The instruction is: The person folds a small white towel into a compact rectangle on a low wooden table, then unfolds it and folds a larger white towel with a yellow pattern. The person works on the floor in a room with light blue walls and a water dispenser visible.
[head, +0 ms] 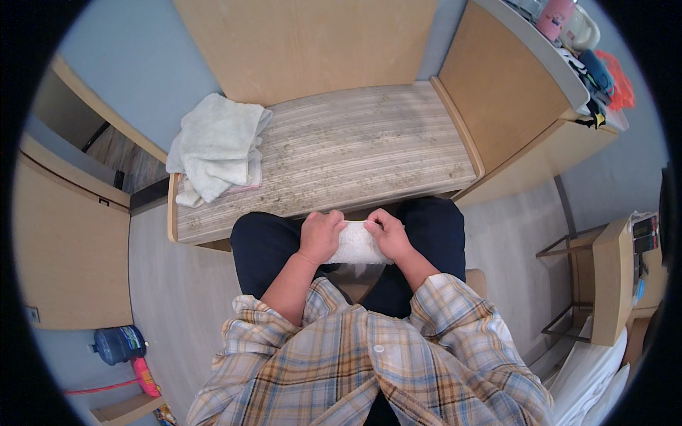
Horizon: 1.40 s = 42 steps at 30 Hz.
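Note:
A small white fluffy cloth is stretched between my two hands, over the gap between my knees. My left hand pinches its upper left corner between thumb and fingers. At the upper right corner, my right hand grips it the same way. The cloth's top edge runs nearly straight from hand to hand, and its lower part hangs down. Beyond my knees stands a low bench with a striped, speckled top. A pile of pale towels lies crumpled on its left end.
A wooden cabinet adjoins the bench on the right, with a pink bottle and small items on top. A blue water jug is on the floor at lower left. A wooden desk or chair stands at the right.

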Available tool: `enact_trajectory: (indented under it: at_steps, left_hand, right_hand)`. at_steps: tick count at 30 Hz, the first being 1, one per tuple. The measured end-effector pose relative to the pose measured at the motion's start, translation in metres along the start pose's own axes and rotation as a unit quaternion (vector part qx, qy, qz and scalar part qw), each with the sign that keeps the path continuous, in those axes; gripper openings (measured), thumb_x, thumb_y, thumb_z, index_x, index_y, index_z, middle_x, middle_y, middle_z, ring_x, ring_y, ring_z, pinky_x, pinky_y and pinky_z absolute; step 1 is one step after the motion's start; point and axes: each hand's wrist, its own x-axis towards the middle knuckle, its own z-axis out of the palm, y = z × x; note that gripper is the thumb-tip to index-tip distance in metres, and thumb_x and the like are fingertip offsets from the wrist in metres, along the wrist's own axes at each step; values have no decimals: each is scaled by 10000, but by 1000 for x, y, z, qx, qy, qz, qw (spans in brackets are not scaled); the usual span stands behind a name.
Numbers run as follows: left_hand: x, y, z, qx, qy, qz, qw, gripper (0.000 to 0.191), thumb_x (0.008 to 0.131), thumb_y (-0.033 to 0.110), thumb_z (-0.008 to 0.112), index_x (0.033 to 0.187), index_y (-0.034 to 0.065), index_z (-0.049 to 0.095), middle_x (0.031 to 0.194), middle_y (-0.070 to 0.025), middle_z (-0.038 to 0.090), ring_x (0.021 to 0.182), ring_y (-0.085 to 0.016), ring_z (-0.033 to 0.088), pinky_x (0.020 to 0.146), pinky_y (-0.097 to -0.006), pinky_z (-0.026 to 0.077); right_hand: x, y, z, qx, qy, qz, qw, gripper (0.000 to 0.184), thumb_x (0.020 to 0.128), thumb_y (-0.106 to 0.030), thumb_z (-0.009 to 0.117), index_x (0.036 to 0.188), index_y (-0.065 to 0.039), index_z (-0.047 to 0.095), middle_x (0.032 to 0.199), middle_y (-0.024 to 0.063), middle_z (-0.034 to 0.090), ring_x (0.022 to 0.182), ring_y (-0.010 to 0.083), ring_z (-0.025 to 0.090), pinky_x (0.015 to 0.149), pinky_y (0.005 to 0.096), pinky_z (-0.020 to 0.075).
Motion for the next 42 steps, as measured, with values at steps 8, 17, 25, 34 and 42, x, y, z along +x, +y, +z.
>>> enact_trajectory:
  at_steps: [8,17,25,34,42]
  left_hand:
    - [0,0,3,-25,-6,-2,1000,138,828,201,637,837,97,547,667,-94,600,657,-319,590,683,-406,430]
    - [-4,-9,5,-196,-194,-108,955,227,846,242,651,938,44,588,832,-128,644,770,-301,614,718,-382,475]
    - [-3,-2,5,-109,-139,-162,971,228,878,310,605,864,86,561,783,-144,637,771,-362,618,659,-444,463]
    - [-2,-3,6,-71,-74,-142,985,220,862,306,624,849,96,558,760,-138,628,745,-358,612,638,-439,462]
    - [-3,3,6,-96,-18,-93,991,214,857,271,638,818,84,543,679,-137,600,656,-348,608,576,-421,459]
  right_hand:
    - [3,6,4,87,24,28,996,85,862,-60,649,853,-30,570,715,-15,550,680,60,485,625,236,431]
    - [-2,-7,-4,-22,-7,-3,1000,118,824,-101,689,820,-27,597,720,32,606,678,102,540,647,268,463]
    - [4,1,-5,75,-53,37,995,203,791,-188,739,868,-30,638,857,67,665,801,165,609,761,289,484]
    - [9,10,-15,131,-44,60,989,97,886,-92,632,838,-40,565,936,30,627,833,92,532,740,261,453]
    - [7,5,-8,169,41,42,984,116,856,-41,645,791,-50,549,710,-40,542,662,43,470,605,224,411]
